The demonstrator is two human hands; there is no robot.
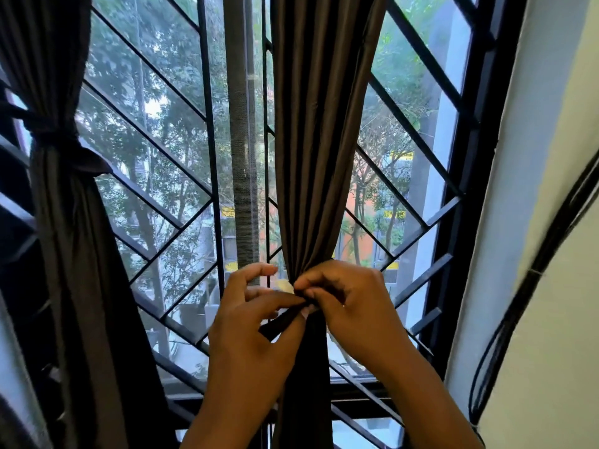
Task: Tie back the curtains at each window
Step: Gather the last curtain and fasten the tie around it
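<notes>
The curtain [319, 131] in the middle of the window hangs in front of me, dark brown and gathered into a tight bunch right where my hands meet. It looks soft and a little sheeny, so I judge it light but slippery, the pleats ready to slide loose if the cinch is slack. Best hold is at the narrow gathered neck, not lower where the cloth spreads.

My right hand [351, 298] has its fingers curled in at the gather, pinching the bunch and what seems to be one end of the tie band [281, 322]. My left hand [248, 319] pinches the same dark band between thumb and forefinger, its other fingers lifted clear. The band is thin, limp and flat, running down and left from the pinch; how it wraps behind the curtain I cannot tell. The knot does not look finished yet.

Off to the left, the other curtain [61, 196] is already cinched with its own tie [66, 147]. Behind both runs the black window grille [181, 222] with its slanted bars, trees and buildings beyond the glass. On the right, a black cable [518, 306] trails down the pale wall [557, 222].
</notes>
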